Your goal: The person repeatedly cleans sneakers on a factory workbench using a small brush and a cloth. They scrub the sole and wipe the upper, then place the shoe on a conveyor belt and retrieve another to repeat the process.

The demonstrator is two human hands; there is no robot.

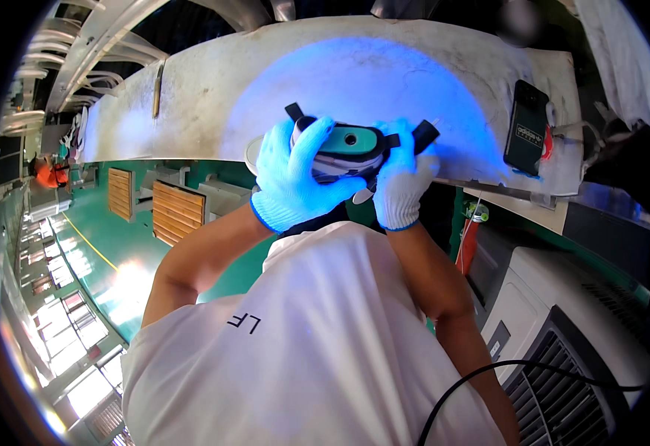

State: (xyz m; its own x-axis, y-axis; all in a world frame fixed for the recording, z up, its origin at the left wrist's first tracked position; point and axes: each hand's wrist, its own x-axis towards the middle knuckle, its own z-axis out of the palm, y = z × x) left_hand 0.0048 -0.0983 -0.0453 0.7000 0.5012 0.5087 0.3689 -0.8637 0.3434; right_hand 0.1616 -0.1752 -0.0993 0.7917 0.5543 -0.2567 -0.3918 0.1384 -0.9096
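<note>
Under a blue light at the worktable's near edge, both of my gloved hands hold a shoe-like item [349, 143]. A teal oval panel with a dark round hole faces up on it, above layered pale and dark sides. My left hand [293, 175] wraps round its left end, thumb beneath and fingers over the top. At the other end, my right hand [403, 175] is closed, with a black strap-like piece [425, 136] sticking out past its fingers. Another black strap end [294, 111] rises at the upper left. The gloves hide much of the item's ends.
The long pale worktable [198, 97] carries a thin stick [157, 91] at left and a black phone [527, 128] at right. A red-orange bottle [468, 241] and a white vented machine [555, 297] stand at right, near a black cable [518, 363]. Wooden slatted tops [178, 212] lie left.
</note>
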